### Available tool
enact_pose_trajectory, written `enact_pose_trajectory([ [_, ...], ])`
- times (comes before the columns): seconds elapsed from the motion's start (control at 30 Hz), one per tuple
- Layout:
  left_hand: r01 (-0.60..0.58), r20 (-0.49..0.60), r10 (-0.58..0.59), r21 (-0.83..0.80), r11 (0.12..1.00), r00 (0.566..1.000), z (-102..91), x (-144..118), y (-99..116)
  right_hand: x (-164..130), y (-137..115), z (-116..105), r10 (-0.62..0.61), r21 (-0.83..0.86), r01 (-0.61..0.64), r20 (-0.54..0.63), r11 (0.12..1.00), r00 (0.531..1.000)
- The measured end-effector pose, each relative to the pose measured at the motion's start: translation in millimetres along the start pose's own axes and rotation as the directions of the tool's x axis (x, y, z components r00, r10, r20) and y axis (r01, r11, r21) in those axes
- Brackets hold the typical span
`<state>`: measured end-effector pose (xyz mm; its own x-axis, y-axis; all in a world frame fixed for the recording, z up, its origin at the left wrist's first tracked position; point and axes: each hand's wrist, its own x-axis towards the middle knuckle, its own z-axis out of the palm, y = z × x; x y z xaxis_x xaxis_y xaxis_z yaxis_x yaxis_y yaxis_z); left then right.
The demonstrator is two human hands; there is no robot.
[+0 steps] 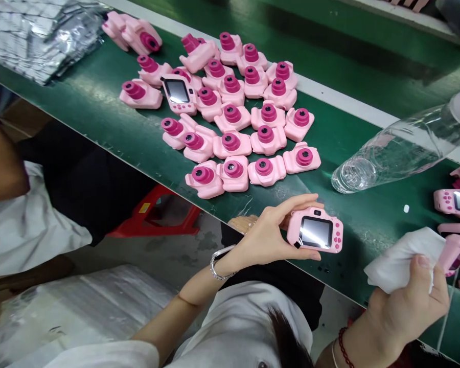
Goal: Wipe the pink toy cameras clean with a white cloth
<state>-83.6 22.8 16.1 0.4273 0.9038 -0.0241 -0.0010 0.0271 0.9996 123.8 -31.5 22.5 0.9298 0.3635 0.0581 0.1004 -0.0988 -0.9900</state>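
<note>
My left hand (pixel 270 232) holds a pink toy camera (pixel 315 231) by its left end, screen side up, just above the near edge of the green table (pixel 99 110). My right hand (pixel 410 301) is closed on a bunched white cloth (pixel 400 258) at the lower right, a little apart from the camera. Several more pink toy cameras (pixel 233 115) lie lens up in a cluster on the table beyond my left hand.
A clear plastic bottle (pixel 402 145) lies on its side at the right. More pink cameras (pixel 456 204) sit at the right edge. A stack of silvery bags (pixel 38 36) is at the far left. Another person's arm (pixel 3 163) shows on the left, with a red stool (pixel 157 214) below.
</note>
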Motion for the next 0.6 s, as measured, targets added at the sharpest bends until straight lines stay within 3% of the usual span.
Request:
enact_pose_trajectory([
  [0.23, -0.006, -0.026, 0.009, 0.116, 0.993, 1.0, 9.5, 2.1, -6.1, 6.6, -7.8, -2.6, -0.016, 0.021, 0.017, -0.05, 1.0, 0.999],
  [0.47, 0.105, -0.035, -0.1, 0.151, 0.983, 0.994, 12.3, 3.0, -2.6, 12.4, -5.3, -4.0, -0.111, 0.013, 0.113, -0.101, 0.993, 0.989],
  [0.6, 0.128, -0.095, -0.107, 0.264, 0.956, 0.99, 30.8, 3.8, -4.6, 14.7, 0.4, -2.3, -0.127, 0.012, 0.129, -0.124, 0.992, 0.984],
])
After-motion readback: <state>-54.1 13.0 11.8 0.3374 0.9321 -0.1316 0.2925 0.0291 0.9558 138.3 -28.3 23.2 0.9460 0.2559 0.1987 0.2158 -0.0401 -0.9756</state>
